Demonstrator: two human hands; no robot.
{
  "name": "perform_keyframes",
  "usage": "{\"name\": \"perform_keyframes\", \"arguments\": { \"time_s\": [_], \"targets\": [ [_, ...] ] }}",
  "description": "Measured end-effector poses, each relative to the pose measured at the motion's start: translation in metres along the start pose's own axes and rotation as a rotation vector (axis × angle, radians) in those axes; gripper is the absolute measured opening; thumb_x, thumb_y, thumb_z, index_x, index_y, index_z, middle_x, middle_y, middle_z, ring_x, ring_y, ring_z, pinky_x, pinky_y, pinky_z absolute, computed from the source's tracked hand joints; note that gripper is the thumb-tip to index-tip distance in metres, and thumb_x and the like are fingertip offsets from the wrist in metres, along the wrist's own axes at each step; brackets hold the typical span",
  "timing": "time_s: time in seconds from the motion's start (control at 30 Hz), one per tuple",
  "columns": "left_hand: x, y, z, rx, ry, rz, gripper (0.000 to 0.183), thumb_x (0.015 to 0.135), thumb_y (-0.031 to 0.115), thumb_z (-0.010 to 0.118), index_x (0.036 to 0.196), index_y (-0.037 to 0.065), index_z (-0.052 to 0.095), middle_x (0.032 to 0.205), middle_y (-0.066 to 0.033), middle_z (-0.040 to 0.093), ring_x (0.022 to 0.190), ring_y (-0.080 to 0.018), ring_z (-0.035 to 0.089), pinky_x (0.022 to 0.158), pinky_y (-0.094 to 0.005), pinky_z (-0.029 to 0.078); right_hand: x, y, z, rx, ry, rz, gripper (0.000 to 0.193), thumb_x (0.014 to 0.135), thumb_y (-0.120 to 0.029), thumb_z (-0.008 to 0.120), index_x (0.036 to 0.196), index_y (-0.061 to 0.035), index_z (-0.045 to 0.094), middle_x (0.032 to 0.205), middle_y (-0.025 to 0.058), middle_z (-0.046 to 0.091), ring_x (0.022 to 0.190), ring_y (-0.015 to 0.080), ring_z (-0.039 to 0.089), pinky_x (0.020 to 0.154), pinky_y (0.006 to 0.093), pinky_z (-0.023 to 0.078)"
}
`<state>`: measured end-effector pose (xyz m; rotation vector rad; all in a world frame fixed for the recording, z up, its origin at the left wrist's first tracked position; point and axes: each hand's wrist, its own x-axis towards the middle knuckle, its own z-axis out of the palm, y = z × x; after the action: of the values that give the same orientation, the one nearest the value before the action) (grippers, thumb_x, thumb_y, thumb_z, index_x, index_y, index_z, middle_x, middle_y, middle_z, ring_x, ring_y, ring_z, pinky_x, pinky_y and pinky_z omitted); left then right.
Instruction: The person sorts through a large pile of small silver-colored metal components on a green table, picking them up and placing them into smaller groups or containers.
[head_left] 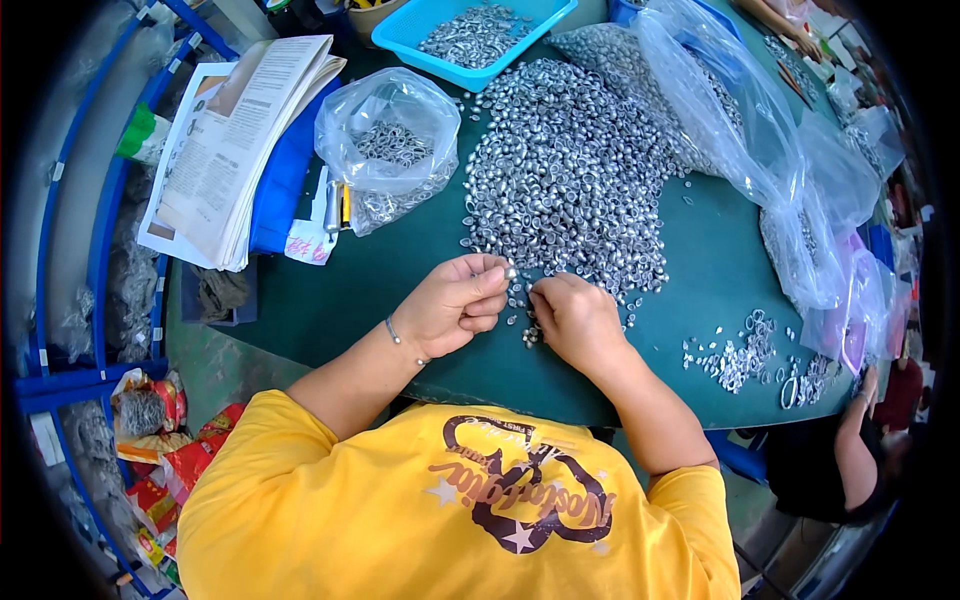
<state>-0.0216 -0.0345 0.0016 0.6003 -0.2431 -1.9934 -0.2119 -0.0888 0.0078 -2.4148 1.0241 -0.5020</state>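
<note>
A large heap of small silver, dome-shaped metal pieces (565, 165) covers the middle of the green table (360, 300). At the near edge of that heap, my left hand (465, 300) is closed in a pinch, with a small silver metal piece (511, 273) showing at its thumb and fingertip. Just to the right, my right hand (578, 318) is closed, its fingertips down by the heap's edge. Whatever it may hold is hidden behind the fingers. Several loose metal pieces (515, 300) lie between the two hands. A thin bracelet circles my left wrist.
Left of the heap stand an open clear bag (390, 110) of metal parts and a stack of papers (230, 150) against a blue bin. A light-blue basket (400, 35) sits at the back. Metal rings (750, 350) and clear plastic bags (740, 130) occupy the right. Another person's arm (855, 450) shows far right.
</note>
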Motion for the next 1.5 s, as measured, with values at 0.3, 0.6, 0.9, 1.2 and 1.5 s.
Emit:
{"name": "perform_keyframes", "arguments": {
  "time_s": [0.3,0.6,0.9,1.2,1.5],
  "targets": [
    [-0.008,0.016,0.001,-0.141,-0.115,0.079,0.012,0.085,0.013,0.048,0.083,0.003,0.055,0.083,-0.0052,0.047,0.066,-0.0092,0.045,0.044,-0.0184,0.034,0.004,-0.001,0.002,0.117,0.085,-0.031,0.005,0.078,-0.011,0.064,0.080,-0.0068,0.064,0.072,0.0098,0.060,0.065,0.0301,0.062,0.055,0.0384,0.050],
    [0.002,0.012,0.005,1.064,0.433,0.563,0.007,0.075,-0.002,0.067,0.082,0.002,0.068,0.060,-0.0038,0.056,0.057,-0.0157,0.055,0.053,-0.0254,0.045,0.005,0.006,0.003,0.021,0.132,-0.110,0.005,0.080,-0.009,0.063,0.083,-0.0048,0.063,0.070,0.0106,0.059,0.060,0.0248,0.061,0.051,0.0362,0.048],
    [0.009,0.010,0.001,1.883,0.319,0.769,0.006,0.074,0.003,0.067,0.080,0.005,0.066,0.072,-0.0102,0.058,0.068,-0.0269,0.060,0.060,-0.0335,0.048,-0.008,0.019,-0.020,1.603,-0.213,0.475,0.010,0.088,-0.007,0.061,0.092,0.0021,0.062,0.066,0.0008,0.054,0.047,0.0061,0.040,0.042,0.0188,0.029],
    [-0.010,0.015,0.004,0.662,0.272,0.231,0.007,0.088,0.008,0.058,0.092,0.001,0.058,0.084,-0.0035,0.057,0.059,-0.0048,0.043,0.048,-0.0169,0.034,-0.003,0.023,-0.023,2.100,-0.229,0.328,0.013,0.086,-0.012,0.059,0.082,0.0003,0.056,0.069,0.0071,0.054,0.047,0.0102,0.041,0.040,0.0201,0.027],
    [-0.018,0.020,-0.008,0.059,0.121,0.190,0.011,0.092,0.008,0.052,0.099,0.001,0.056,0.091,-0.0059,0.059,0.058,-0.0032,0.039,0.047,-0.0151,0.031,0.031,-0.009,0.009,0.026,0.041,-0.188,0.008,0.079,-0.013,0.064,0.080,-0.0055,0.064,0.071,0.0110,0.059,0.062,0.0301,0.061,0.055,0.0390,0.050]
  ]
}}
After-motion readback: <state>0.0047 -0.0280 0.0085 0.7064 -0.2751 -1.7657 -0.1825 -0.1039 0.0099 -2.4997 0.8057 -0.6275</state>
